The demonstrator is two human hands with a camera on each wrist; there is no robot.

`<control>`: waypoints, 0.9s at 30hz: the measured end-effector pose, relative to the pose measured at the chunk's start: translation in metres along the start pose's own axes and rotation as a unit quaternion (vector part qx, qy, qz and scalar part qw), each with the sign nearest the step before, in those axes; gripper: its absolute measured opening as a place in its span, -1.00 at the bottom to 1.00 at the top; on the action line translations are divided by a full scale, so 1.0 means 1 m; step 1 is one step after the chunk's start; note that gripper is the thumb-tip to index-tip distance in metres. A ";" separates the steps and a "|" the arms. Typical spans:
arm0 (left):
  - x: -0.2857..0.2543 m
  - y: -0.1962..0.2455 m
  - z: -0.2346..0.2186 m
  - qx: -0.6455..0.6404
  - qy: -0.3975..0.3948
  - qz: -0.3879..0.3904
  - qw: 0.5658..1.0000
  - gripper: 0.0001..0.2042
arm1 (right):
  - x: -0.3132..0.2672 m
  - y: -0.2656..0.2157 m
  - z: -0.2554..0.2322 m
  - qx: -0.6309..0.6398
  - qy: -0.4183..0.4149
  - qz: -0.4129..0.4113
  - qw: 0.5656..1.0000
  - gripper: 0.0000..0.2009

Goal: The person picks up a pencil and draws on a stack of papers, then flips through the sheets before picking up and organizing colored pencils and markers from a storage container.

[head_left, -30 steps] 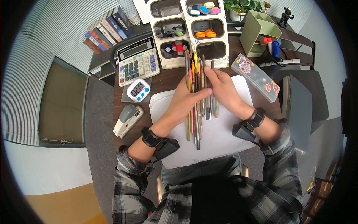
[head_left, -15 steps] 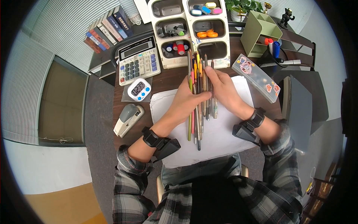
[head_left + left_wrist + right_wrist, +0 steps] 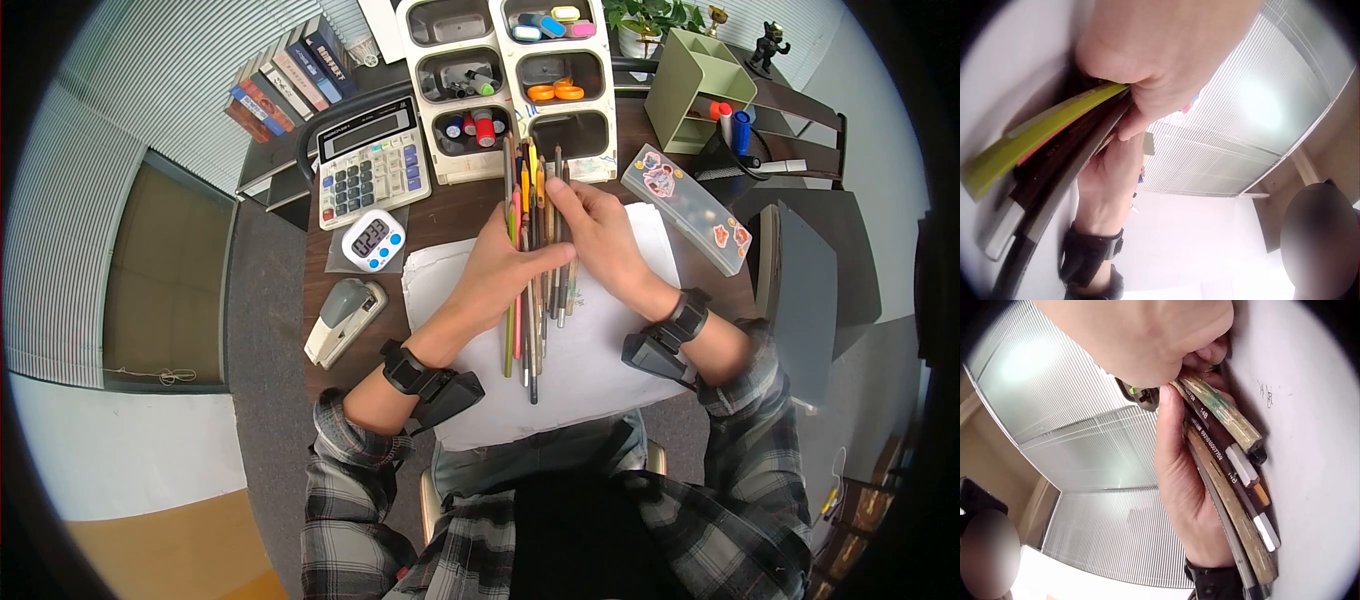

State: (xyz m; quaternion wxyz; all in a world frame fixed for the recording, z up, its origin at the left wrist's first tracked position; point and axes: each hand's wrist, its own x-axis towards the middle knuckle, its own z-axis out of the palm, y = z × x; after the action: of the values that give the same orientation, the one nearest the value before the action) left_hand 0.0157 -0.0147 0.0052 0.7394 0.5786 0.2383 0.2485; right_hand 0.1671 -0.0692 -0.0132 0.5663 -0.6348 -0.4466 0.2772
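A loose bundle of pencils (image 3: 531,340), mostly dark with green, pink and yellow ones among them, lies lengthwise above white paper (image 3: 620,350). From its left side my left hand (image 3: 490,268) grips the bundle, thumb stretched across the top. On the other side my right hand (image 3: 607,240) holds the right-hand pencils, its thumb along them near their upper ends. Blunt ends of dark pencils (image 3: 1227,459) marked 14B and a worn, paint-streaked one show in the right wrist view. A green pencil (image 3: 1041,137) runs out below the left hand in its wrist view. My right fingertips are largely hidden.
Beyond the pencil points stands a white organizer (image 3: 470,172) with markers, orange-handled scissors and erasers in its compartments. To the left are a calculator (image 3: 370,165), a timer (image 3: 372,241) and a stapler (image 3: 345,322). A stickered pencil case (image 3: 690,210) and green holder (image 3: 690,90) are at right.
The pencils at the right hand have drawn closer to the rest, and the gap between the two groups has narrowed. Both hands have stayed nearly in place.
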 end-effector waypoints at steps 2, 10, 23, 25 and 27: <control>0.001 -0.003 -0.002 0.015 -0.002 0.000 1.000 -0.46 | 0.000 0.002 0.000 -0.005 0.001 -0.002 1.000 -0.51; 0.002 -0.006 -0.003 0.033 0.000 0.004 0.999 -0.46 | -0.001 -0.004 -0.002 -0.020 -0.010 0.014 1.000 -0.54; 0.003 0.007 -0.001 -0.054 0.021 0.011 0.998 -0.53 | -0.007 -0.022 -0.001 0.157 -0.079 0.058 0.983 -0.53; 0.003 0.007 -0.002 -0.040 0.042 -0.006 0.998 -0.56 | -0.006 -0.019 -0.001 0.153 -0.080 0.089 0.981 -0.47; 0.001 0.011 -0.002 -0.050 0.044 -0.001 0.998 -0.60 | -0.007 -0.024 -0.002 0.163 -0.084 0.106 0.977 -0.43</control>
State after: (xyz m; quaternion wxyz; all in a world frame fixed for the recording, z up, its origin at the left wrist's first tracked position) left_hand 0.0145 -0.0101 0.0158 0.7562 0.5294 0.2586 0.2847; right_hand 0.1596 -0.0776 0.0095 0.5903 -0.5519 -0.3713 0.4573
